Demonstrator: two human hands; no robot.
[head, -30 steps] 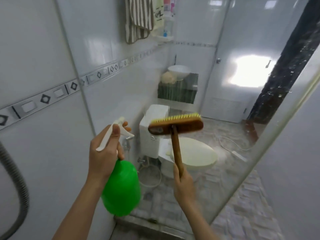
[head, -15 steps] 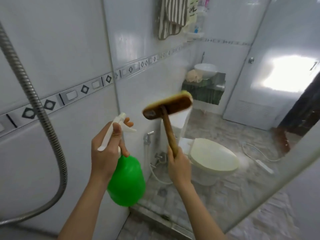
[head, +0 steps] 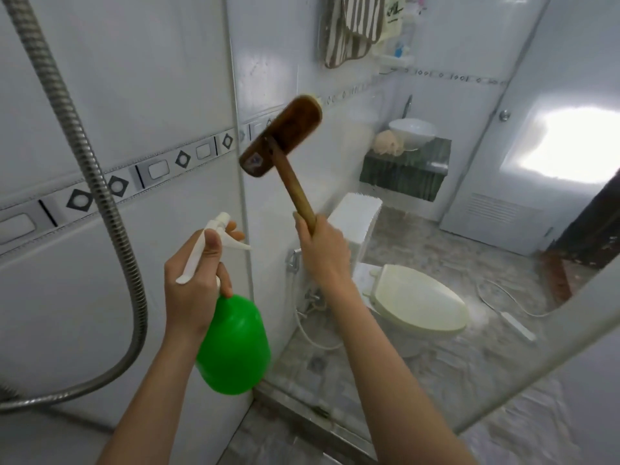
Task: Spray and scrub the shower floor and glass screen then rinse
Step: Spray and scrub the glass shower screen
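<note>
Left grip (head: 192, 290): bottle (head: 235, 347); right grip (head: 323, 253): brush (head: 281, 140).

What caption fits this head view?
Left hand grips the bottle; right hand holds the brush up near the screen.

Closed cream toilet (head: 419, 303), striped towel (head: 350, 28), white basin (head: 412, 131) on green counter (head: 402, 177).

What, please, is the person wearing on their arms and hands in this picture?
Nothing that shows. The left hand and the right hand are ungloved, and no ring can be seen. The left forearm and the right forearm are bare down to the picture's lower edge, with no sleeve, watch or bracelet in view.
</note>
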